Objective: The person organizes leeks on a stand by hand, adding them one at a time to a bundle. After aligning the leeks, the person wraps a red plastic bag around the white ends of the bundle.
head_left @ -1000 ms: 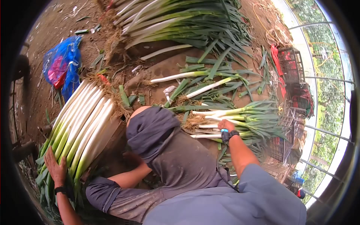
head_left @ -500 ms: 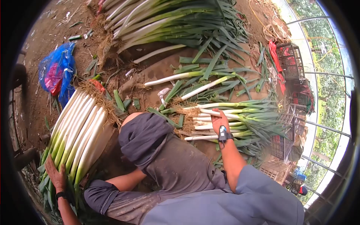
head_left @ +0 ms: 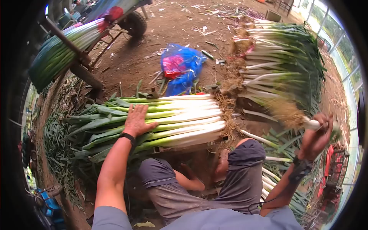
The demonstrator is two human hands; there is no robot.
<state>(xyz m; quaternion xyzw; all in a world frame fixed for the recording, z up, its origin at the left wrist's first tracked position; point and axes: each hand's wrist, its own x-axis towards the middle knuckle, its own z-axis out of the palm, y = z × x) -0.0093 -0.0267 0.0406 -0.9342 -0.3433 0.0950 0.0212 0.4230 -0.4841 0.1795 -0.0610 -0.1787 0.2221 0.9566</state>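
My left hand [head_left: 138, 122] lies with fingers spread on the green stalks of a stack of leeks [head_left: 184, 119], whose roots face right. In my right hand [head_left: 319, 128], a leek [head_left: 312, 123] is gripped by its white stem, with its roots blurred and pointing left. Below that hand, loose leeks [head_left: 270, 176] lie on the ground beside my knee. A larger pile of leeks [head_left: 280, 65] rests at the upper right, roots to the left.
A blue bag [head_left: 191, 61] with pink in it lies beyond the stack. At the upper left stands a wheeled cart [head_left: 78, 53] with leeks on it. Crates [head_left: 337, 165] and a red cloth [head_left: 326, 165] are at the right edge.
The view has swung left, bringing the cart into sight. My right hand has risen from the loose leeks and now holds one. My left hand still rests on the stack.
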